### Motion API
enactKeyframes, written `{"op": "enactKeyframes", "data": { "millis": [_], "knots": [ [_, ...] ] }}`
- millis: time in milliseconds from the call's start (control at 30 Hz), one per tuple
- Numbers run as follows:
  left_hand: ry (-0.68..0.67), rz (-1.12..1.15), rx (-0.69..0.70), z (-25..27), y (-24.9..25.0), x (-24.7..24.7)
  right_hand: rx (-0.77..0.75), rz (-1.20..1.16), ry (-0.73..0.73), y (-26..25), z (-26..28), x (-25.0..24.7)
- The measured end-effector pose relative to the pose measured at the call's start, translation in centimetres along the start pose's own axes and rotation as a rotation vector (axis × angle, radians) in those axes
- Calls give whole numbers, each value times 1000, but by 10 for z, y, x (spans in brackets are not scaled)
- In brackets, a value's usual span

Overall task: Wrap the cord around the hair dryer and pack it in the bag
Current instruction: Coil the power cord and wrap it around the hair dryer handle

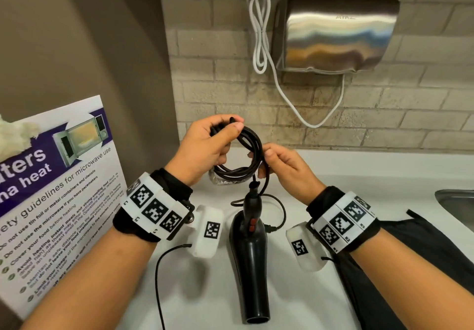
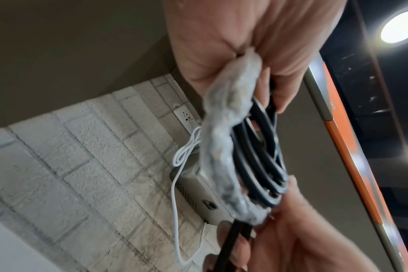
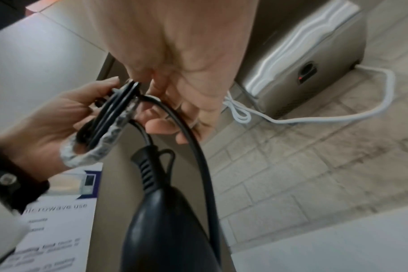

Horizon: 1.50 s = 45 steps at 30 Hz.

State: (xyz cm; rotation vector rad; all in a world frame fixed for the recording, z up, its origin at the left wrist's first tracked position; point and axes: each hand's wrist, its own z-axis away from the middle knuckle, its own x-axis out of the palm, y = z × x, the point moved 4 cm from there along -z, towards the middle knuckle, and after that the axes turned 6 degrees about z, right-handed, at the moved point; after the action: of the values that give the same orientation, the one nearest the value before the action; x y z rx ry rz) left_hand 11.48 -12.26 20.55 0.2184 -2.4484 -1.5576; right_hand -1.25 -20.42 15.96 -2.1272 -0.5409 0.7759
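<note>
The left hand (image 1: 205,147) grips a coil of black cord (image 1: 243,158), fingers and thumb curled around its top. The right hand (image 1: 284,168) pinches the loose strand at the coil's right side. A crinkled clear plastic sleeve (image 2: 224,139) lies along one loop. The black hair dryer (image 1: 250,250) hangs from the cord over the white counter (image 1: 372,170); whether its nozzle touches the counter I cannot tell. A dark bag (image 1: 379,265) lies at the right, near the steel sink (image 1: 459,204).

The loops may spring open if the left grip relaxes, and the swinging dryer could pull the strand from the pinch.

The poster (image 1: 59,194) reads "guidelines for microwave use". The hand dryer (image 1: 333,32) carries a logo too faint to read.
</note>
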Motion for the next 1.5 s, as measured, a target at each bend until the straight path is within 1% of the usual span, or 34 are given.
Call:
{"op": "enactKeyframes", "data": {
  "millis": [67,133,267,333,467,567,667,767,833,1000,1067,1200,1267,1333,1367,1400,1433,1467,1500],
  "knots": [
    [-47,-11,-37,0,-2,2,29,13,2,3,-1,-5],
    [-92,-39,-105,-1,-4,5,52,84,55,1,-6,-12],
    [-137,-45,-237,1,-8,11,15,232,185,-12,-20,-23],
    [-166,-101,-268,2,-9,13,7,302,218,-16,-24,-26],
    [-288,-225,-306,6,-15,19,-52,451,281,-30,-24,-28],
    [-348,-274,-320,11,-20,23,-124,560,274,-40,-21,-25],
    [-328,-267,-294,13,-22,22,-187,621,289,-45,-18,-25],
    [-258,-259,-237,11,-22,19,-209,559,326,-40,-12,-29],
    [-235,-248,-199,10,-23,19,-177,512,325,-30,-8,-33],
    [-212,-206,-127,9,-22,16,53,399,233,8,0,-50],
    [-198,-207,-103,7,-21,13,73,352,263,11,4,-57],
    [-177,-245,-75,4,-19,12,40,272,369,9,10,-63],
    [-206,-263,-78,7,-19,16,88,262,414,27,16,-62],
    [-238,-275,-78,9,-20,21,198,309,436,59,25,-59],
    [-248,-276,-75,10,-20,23,274,356,405,78,29,-56],
    [-251,-275,-72,11,-20,25,365,416,324,98,33,-52],
    [-250,-273,-72,11,-20,26,457,496,190,117,37,-46],
    [-248,-274,-73,11,-20,28,527,598,17,136,42,-38],
    [-246,-277,-74,10,-20,29,562,691,-163,151,49,-28]
  ]
}}
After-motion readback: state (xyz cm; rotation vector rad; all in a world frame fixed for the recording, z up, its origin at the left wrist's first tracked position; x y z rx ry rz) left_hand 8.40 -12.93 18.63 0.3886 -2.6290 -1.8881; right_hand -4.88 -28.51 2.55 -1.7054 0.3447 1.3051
